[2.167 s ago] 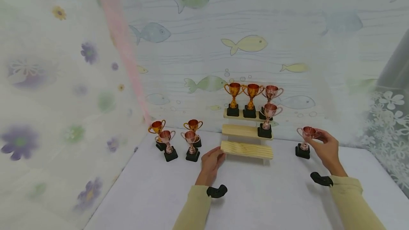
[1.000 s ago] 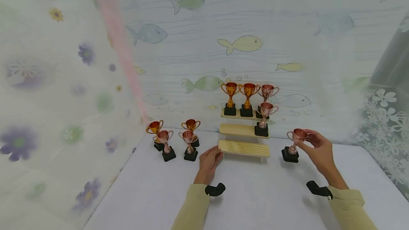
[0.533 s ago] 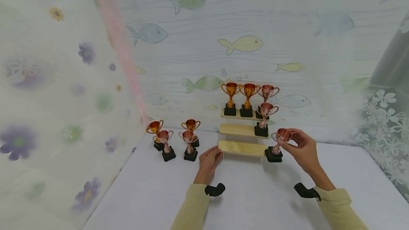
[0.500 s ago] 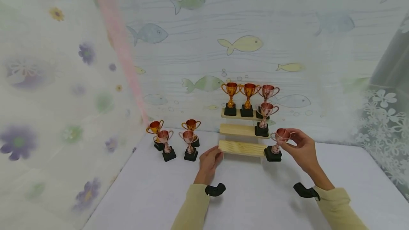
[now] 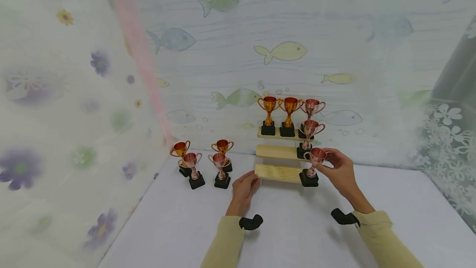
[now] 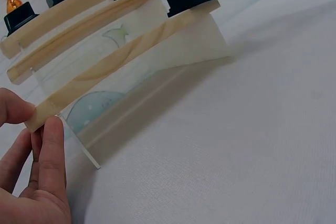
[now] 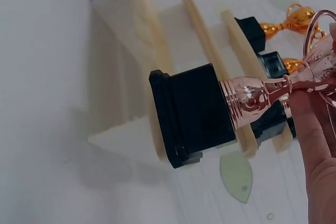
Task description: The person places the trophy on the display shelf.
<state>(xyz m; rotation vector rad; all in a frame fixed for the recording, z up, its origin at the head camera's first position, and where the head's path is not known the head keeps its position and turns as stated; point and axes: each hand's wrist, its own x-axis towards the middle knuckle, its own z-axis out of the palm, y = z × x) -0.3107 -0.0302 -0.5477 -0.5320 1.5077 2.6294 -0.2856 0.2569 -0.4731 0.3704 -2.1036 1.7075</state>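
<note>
A three-step wooden stand is at the back of the white table. My left hand pinches the left end of its lowest step between thumb and fingers. My right hand grips a rose-coloured trophy by its cup. The trophy's black base sits at the right end of the lowest step, and my fingers curl round the stem and cup. Another rose trophy stands on the middle step. Two gold trophies and a rose one stand on the top step.
Several small trophies, gold and rose, stand in a group on the table left of the stand. Fish-patterned cloth hangs close behind, flowered cloth at the left, and lace at the right.
My right hand carried the rose trophy leftward from the table right of the stand to the right end of the lowest step. The left hand kept its hold on the step.
</note>
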